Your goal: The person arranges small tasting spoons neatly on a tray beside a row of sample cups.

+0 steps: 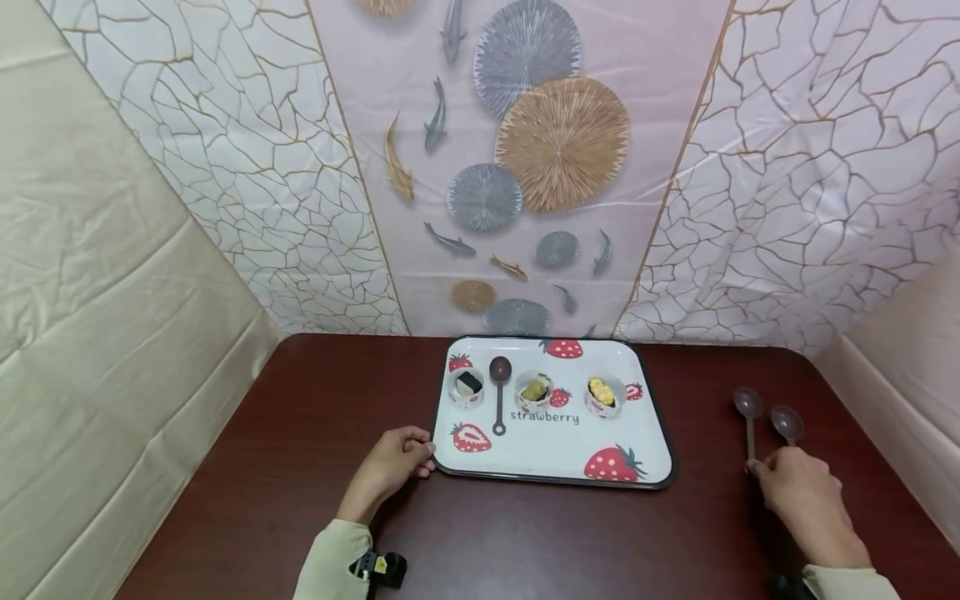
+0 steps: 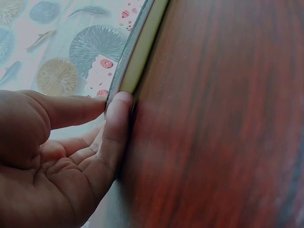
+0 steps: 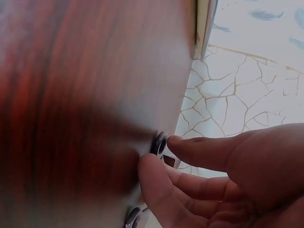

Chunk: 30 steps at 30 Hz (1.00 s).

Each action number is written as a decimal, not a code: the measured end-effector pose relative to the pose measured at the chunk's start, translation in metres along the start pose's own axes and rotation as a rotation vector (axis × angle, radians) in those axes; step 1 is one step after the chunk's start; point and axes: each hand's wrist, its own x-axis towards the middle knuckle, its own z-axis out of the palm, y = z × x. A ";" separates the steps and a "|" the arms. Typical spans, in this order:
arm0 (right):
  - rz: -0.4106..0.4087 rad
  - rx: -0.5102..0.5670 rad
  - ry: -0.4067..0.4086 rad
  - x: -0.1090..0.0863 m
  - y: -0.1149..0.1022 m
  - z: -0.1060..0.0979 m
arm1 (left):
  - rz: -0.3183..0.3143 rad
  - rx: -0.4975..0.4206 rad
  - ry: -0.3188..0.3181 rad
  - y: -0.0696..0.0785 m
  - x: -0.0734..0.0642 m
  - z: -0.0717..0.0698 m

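Observation:
My left hand (image 1: 392,463) is at the near left corner of a white strawberry-print tray (image 1: 555,454), thumb and index finger pinching its dark rim in the left wrist view. At the right, my right hand (image 1: 806,496) has its thumb and index fingertips around the ring end (image 3: 160,143) of a brown spoon (image 1: 748,406), which lies on the table. A second brown spoon (image 1: 787,423) lies just right of it, its handle partly hidden by the hand. On the tray, another brown spoon (image 1: 500,392) lies between two small cups.
Three small cups stand on the tray: a left cup (image 1: 467,402) with a black-and-white sushi-like piece, a middle cup (image 1: 531,406) with a yellow-green piece, a right cup (image 1: 603,410) with a yellow-topped piece. Patterned cloth (image 1: 558,275) hangs behind the dark red table (image 1: 570,542).

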 end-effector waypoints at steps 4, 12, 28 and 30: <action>-0.003 0.008 -0.001 0.000 0.001 -0.002 | 0.013 0.000 -0.005 0.001 0.000 0.001; 0.047 0.042 -0.064 0.004 0.003 -0.005 | 0.008 0.008 -0.001 0.000 0.001 0.003; 0.045 0.096 -0.094 0.005 0.004 0.000 | 0.013 0.001 0.013 0.001 -0.002 0.003; 0.030 0.105 -0.075 0.006 0.005 0.001 | 0.013 -0.001 0.014 0.001 -0.002 0.002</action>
